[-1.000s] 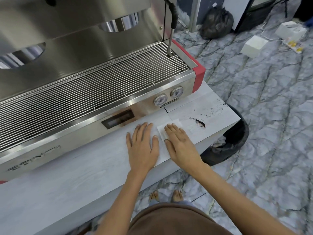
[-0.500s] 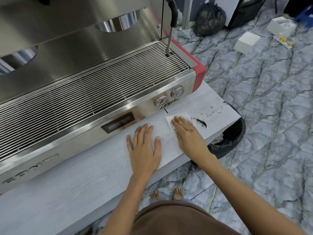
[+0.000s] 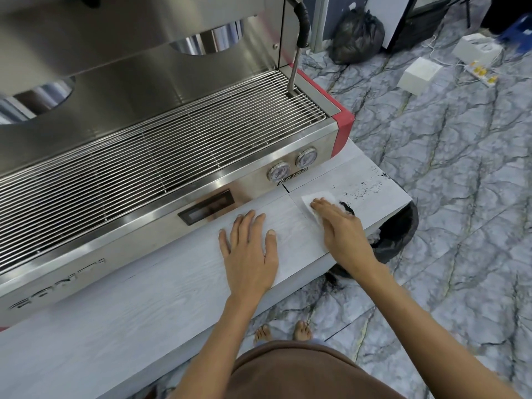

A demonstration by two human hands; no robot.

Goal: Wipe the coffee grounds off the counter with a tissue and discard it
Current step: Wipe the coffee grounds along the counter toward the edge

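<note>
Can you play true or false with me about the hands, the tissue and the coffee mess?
1. The right hand presses a white tissue on the counter. True.
2. The left hand holds the tissue. False: it lies flat on the bare counter, apart from the tissue.
3. The coffee grounds are all wiped away. False: a dark pile lies right beside the tissue, with specks beyond it.
4. A bin with a black bag stands below the counter's end. True.

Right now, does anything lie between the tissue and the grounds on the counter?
Nothing visible does. The tissue, under the right hand, lies right beside the dark pile; only bare counter leads to the farther specks.
</note>
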